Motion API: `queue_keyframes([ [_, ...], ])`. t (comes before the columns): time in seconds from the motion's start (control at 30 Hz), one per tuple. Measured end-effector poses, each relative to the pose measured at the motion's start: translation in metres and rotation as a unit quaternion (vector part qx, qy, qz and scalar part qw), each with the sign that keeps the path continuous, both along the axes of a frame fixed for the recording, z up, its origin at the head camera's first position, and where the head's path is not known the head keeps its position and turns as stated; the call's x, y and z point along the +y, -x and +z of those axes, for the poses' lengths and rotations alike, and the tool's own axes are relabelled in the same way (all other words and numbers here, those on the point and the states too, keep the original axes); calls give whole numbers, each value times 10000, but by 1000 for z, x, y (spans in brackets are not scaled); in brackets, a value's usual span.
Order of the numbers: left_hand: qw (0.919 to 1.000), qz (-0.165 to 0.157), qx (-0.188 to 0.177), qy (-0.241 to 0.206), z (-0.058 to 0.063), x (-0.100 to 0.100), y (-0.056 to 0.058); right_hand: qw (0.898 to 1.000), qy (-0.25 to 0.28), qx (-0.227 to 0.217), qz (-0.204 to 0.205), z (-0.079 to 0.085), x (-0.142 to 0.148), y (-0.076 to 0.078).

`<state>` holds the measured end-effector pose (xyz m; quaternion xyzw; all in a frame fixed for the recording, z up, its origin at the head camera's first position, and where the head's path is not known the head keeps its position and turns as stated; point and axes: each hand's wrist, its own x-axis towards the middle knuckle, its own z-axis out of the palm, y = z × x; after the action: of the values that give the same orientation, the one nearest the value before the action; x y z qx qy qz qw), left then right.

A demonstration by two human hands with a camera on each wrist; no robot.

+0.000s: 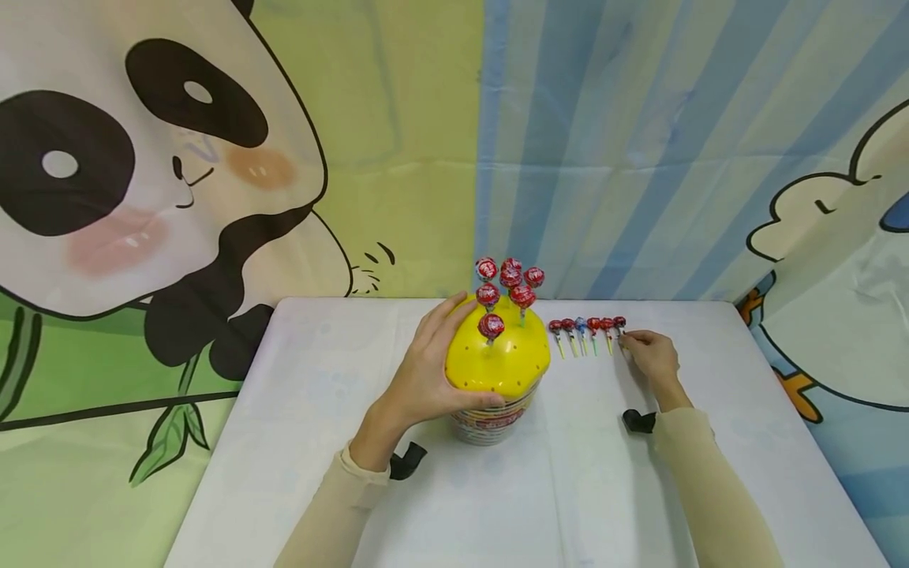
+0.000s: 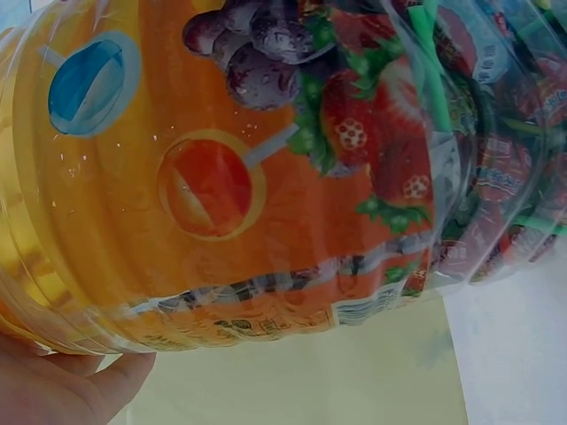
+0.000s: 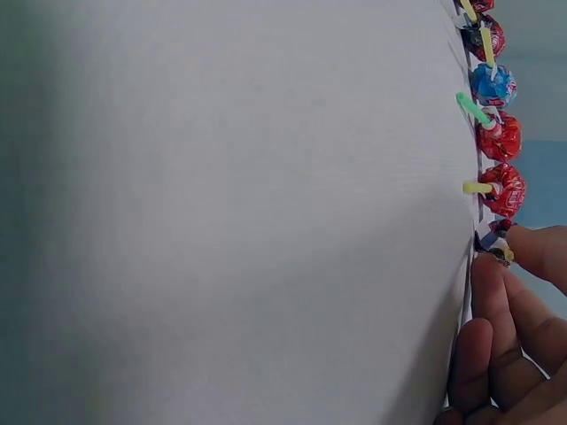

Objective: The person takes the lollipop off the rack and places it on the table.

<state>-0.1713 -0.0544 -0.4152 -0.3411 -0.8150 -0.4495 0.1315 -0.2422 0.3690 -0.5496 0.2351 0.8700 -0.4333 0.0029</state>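
Note:
A clear lollipop jar [image 1: 486,426] with a domed yellow lid [image 1: 497,367] stands on the table. Several red-wrapped lollipops [image 1: 491,326] stick up from holes in the lid. My left hand [image 1: 424,367] grips the jar around its lid, thumb across the front and fingers along the left side. The left wrist view shows the jar's orange fruit label [image 2: 292,212] and wrapped sweets inside. To the right, my right hand [image 1: 652,359] pinches the end lollipop [image 3: 493,237] of a row between thumb and fingers, its dark red head [image 1: 620,322] just past the fingertips.
Beside the jar, the row holds several more lollipops, mostly red, one blue [image 1: 581,324], sticks towards me. They lie on a white-covered table [image 1: 341,363]. A cartoon panda backdrop [image 1: 234,181] and striped curtain print [image 1: 604,150] hang behind the table's back edge.

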Motion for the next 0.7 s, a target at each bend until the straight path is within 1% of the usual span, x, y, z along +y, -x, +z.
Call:
queue_keyframes([
  [0.27,10000,28,-51,12,0,-1,1,10000,30,19,38,1,-1,0],
  [0.5,9999,60,-87,38,1,-1,0,9999,-83,65,131,1,1,0],
  [0.7,9999,50,-103,25,1,-1,-1,9998,-175,34,110,-1,-1,-1],
])
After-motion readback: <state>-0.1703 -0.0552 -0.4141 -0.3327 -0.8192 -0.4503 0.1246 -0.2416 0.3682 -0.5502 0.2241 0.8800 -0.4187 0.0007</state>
